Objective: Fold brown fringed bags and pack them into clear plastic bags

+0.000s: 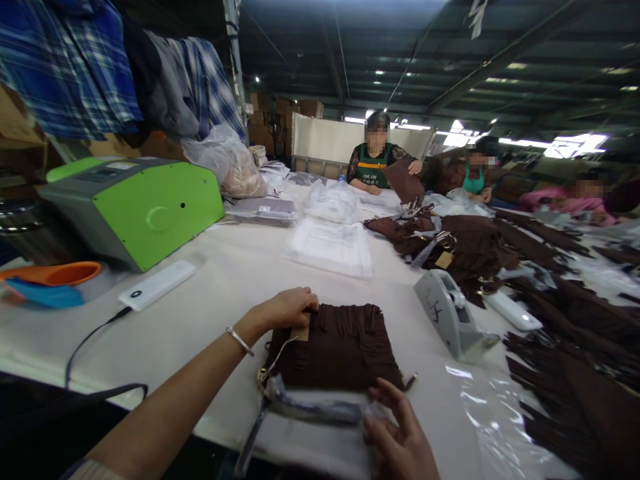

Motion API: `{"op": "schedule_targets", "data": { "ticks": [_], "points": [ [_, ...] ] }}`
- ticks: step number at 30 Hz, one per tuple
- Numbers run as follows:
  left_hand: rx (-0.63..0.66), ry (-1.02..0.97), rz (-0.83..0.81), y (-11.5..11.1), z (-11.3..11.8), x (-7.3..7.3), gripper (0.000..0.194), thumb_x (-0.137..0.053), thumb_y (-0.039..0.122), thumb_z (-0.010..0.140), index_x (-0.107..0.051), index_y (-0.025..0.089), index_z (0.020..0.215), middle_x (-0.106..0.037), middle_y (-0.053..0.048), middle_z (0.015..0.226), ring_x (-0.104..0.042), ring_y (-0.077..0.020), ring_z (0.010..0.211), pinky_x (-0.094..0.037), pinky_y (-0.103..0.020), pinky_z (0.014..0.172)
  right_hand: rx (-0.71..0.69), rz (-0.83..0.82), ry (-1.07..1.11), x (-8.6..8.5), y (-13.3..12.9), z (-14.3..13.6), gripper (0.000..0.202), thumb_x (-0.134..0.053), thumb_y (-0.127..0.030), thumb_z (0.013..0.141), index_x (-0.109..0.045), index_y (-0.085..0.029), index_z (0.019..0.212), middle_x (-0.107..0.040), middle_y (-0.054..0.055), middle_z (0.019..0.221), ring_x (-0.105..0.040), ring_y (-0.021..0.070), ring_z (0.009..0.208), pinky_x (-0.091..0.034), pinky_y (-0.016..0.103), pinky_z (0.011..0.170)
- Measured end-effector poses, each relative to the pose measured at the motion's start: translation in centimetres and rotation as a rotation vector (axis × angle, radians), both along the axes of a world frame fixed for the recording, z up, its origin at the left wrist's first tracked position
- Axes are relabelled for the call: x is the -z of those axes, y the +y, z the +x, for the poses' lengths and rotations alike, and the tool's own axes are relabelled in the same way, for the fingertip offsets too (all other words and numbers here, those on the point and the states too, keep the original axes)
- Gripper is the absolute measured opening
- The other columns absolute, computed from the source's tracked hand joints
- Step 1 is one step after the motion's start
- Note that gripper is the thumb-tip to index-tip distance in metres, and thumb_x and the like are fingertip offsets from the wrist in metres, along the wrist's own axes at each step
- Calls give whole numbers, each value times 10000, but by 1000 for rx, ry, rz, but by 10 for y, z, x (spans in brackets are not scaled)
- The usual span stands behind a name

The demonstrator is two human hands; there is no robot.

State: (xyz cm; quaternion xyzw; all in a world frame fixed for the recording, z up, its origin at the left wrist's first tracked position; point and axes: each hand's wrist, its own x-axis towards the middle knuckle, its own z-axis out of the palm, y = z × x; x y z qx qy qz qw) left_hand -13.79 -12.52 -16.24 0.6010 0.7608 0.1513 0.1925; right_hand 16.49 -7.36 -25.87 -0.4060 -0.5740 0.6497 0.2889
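A dark brown fringed bag (340,353) lies flat on the white table in front of me. My left hand (290,310) rests at its upper left corner, fingers curled down over the edge and a tan tag (301,330). A plastic-wrapped strap (320,408) with a gold ring at its left end runs along the bag's near edge. My right hand (397,427) is at the strap's right end, with clear plastic between the thumb and fingers.
A tape dispenser (450,317) stands right of the bag, near more brown bags (465,247). White plastic packets (330,247) lie beyond. At left are a green machine (160,210) and a white device (157,285). A person (376,160) sits across the table.
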Motion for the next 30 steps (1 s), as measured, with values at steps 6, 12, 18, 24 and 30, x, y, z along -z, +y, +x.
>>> {"op": "schedule_targets", "data": {
  "ticks": [6, 12, 18, 24, 30],
  "points": [
    [-311, 145, 117, -70, 18, -8, 108, -478, 248, 879, -575, 206, 901, -625, -41, 922, -577, -206, 860, -413, -307, 758, -289, 1244, -150, -8, 23, 9, 356, -693, -363, 814, -642, -271, 1154, -686, 82, 1095, -674, 205, 757, -555, 318, 690],
    [-600, -91, -194, -165, 74, 22, 148, -532, 353, 820, -611, 228, 817, -647, 23, 706, -590, -174, 656, -309, -262, 579, -633, 1538, -42, -16, 3, -35, 226, -503, -208, 917, -626, -204, 1107, -725, 40, 868, -642, 186, 738, -465, 306, 692],
    [-619, -502, 28, -149, 130, 47, 136, -523, 270, 795, -624, 194, 846, -659, -2, 730, -615, -185, 698, -400, -270, 640, -791, 1317, -145, -49, 1, -44, 164, -517, -166, 875, -624, -254, 962, -697, -16, 809, -640, 161, 717, -425, 254, 648],
    [-475, -1501, 291, -120, 166, 70, 596, -665, 506, 765, -518, 218, 1265, -660, -74, 1104, -630, -232, 1001, -496, -333, 814, -840, 1405, -75, -55, -9, -42, 61, -562, -204, 866, -590, -256, 881, -664, -59, 737, -595, 133, 607, -348, 262, 541],
    [-475, -1152, -51, -145, 161, 86, 381, -548, 503, 839, -665, 153, 936, -684, -37, 718, -587, -139, 582, -427, -216, 513, -663, 1592, -161, -20, 17, -42, 282, -434, -204, 974, -554, -229, 720, -589, -4, 656, -500, 181, 628, -278, 320, 603]
  ]
}}
